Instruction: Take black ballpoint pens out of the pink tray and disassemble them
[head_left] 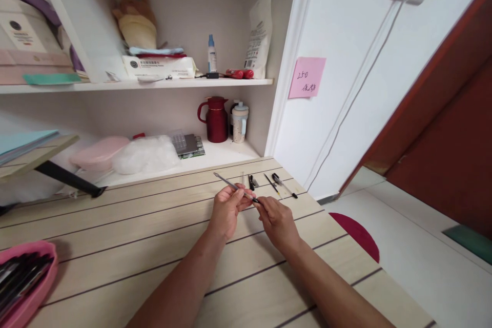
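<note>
My left hand [227,210] is closed around the middle of a thin pen [232,185], whose tip points up and to the left. My right hand [275,220] pinches the pen's dark rear end. Both hands hover just above a light wooden table [134,246]. Just beyond them several small pen parts [274,183] lie in a row on the table: a clear tube, a black clip, a thin refill and a dark piece.
A pink pencil case [23,282] with dark pens sits at the table's left edge. Behind the table, white shelves hold a red jug [215,119], a cup, a pink box, bags and a spray bottle. The wall at right carries a pink note [306,77].
</note>
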